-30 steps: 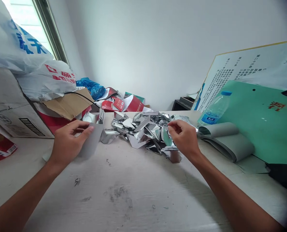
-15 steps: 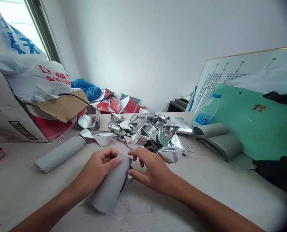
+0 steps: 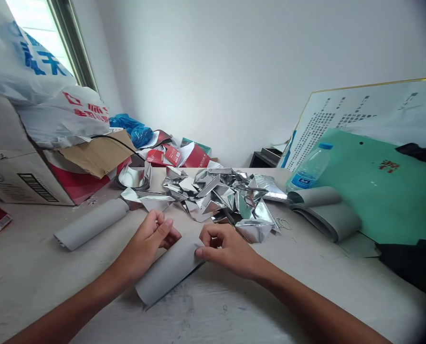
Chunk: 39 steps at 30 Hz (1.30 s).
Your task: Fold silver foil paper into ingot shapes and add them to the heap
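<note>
A rolled grey sheet point(image 3: 170, 270) lies slanted on the table between my two hands. My right hand point(image 3: 223, 248) pinches its far right edge between thumb and fingers. Against the roll's upper left side is my left hand point(image 3: 150, 243), its fingers curled and its thumb close to the index finger. The roll partly covers those fingertips, so what they hold, if anything, cannot be seen. Just beyond both hands spreads a heap of folded silver foil pieces point(image 3: 213, 191).
Another grey roll point(image 3: 93, 224) lies on the left, near a cardboard box point(image 3: 30, 177) under plastic bags point(image 3: 66, 114). To the right are folded grey sheets point(image 3: 331, 212), a water bottle point(image 3: 311, 167), a green board point(image 3: 388, 191) and black cloth point(image 3: 410, 263). Rubber bands point(image 3: 282, 223) lie beside the foil.
My right hand has closed onto the edge of the roll. My left thumb has come off its top, and the roll has turned so its far end points further right.
</note>
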Tool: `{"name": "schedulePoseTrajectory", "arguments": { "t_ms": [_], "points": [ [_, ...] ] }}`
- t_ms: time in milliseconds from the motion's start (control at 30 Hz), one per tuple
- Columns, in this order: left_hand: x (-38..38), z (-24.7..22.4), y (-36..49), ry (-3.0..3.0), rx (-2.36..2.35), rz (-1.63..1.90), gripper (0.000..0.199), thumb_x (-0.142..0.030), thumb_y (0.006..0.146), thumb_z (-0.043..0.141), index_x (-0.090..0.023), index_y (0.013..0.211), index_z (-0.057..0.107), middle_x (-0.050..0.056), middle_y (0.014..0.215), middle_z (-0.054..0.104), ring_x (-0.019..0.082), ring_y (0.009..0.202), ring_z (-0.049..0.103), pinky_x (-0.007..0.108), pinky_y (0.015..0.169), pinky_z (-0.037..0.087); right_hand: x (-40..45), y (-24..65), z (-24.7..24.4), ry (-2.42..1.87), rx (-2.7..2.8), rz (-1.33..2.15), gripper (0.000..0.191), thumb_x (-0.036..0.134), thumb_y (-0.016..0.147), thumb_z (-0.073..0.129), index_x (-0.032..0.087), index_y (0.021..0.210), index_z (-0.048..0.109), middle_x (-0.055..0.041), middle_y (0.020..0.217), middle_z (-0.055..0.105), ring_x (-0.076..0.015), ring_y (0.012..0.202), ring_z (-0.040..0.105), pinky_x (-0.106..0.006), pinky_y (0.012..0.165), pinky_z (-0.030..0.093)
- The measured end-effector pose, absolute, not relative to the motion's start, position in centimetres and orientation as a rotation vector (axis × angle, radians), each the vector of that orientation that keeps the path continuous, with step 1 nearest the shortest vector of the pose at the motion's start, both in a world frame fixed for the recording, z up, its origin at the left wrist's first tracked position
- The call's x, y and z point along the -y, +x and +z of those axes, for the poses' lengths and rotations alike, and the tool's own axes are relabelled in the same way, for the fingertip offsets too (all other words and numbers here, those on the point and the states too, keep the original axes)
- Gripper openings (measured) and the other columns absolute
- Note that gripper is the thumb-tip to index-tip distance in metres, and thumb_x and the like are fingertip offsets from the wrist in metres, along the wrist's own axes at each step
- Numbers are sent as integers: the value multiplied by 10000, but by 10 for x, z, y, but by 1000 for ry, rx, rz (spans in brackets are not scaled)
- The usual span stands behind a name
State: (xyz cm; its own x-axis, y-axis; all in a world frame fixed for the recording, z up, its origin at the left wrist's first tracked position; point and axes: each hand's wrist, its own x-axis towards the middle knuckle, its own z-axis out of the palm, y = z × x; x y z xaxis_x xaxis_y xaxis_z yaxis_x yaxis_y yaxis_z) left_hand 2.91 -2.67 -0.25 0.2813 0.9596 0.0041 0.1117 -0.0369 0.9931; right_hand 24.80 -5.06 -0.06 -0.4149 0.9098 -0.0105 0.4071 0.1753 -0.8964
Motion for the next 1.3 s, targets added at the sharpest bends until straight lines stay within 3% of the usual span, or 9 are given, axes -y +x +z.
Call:
{"name": "schedulePoseTrajectory", "arguments": {
  "t_ms": [200,367,467,667,800,900,967,1133,1300],
  "points": [
    [12,-11,23,1537,-1019,919,456,-616,936,492,-231,856,261,47,852,705,185,778,659,340,724,514,48,250,-3,-1161,1803,1449,430,448,755,665,78,707,451,10,660,438,20,632,380,-126,591,269],
    [13,-15,17,1825,-858,652,236,-410,981,522,-223,1110,460,81,1268,598,190,1158,586,380,1010,453,49,243,-5,-934,1706,1694,447,368,654,717,57,622,396,-16,786,513,2,728,435,-115,638,319],
    [16,-7,15,1745,-667,576,317,-376,990,502,-263,1286,511,77,1395,524,214,1286,522,378,1078,413,51,242,-5,-791,1589,1801,433,269,618,704,44,591,335,-33,921,586,-16,800,469,-114,669,346],
    [17,5,13,1648,-663,625,385,-425,796,728,-217,1101,618,52,1049,625,193,950,585,255,748,465,53,249,3,-652,1410,1885,368,110,583,563,24,592,205,-45,1301,565,-66,964,542,-116,700,397],
    [14,2,12,1571,-831,606,383,-418,729,787,-193,957,577,4,867,566,143,790,531,218,637,402,48,252,1,-912,1322,1882,379,181,608,595,66,669,238,-56,1068,611,-18,770,497,-113,588,331],
    [9,0,12,1638,-928,554,397,-404,695,799,-192,951,582,10,894,587,163,809,547,238,649,410,42,250,-7,-1061,1239,1864,467,304,646,699,105,771,296,7,757,478,11,628,399,-125,545,301],
    [7,-2,14,1804,-1018,552,348,-371,687,793,-190,922,609,22,928,611,192,876,563,271,719,432,40,247,-13,-1078,1182,1852,545,418,668,741,123,855,323,34,706,404,3,616,421,-128,551,338],
    [7,-10,18,2093,-1235,588,256,-348,698,764,-204,856,624,17,899,656,217,868,564,317,761,411,40,244,-15,-1101,1202,1868,692,583,720,711,180,1123,319,9,889,524,-22,686,531,-159,620,465],
    [1,-20,13,2207,-1301,524,307,-390,731,754,-209,929,605,12,959,669,231,931,572,320,759,386,47,248,-10,-1240,1409,1765,716,391,704,729,249,1272,318,-7,1007,563,-47,739,574,-144,598,451]
  ]
}}
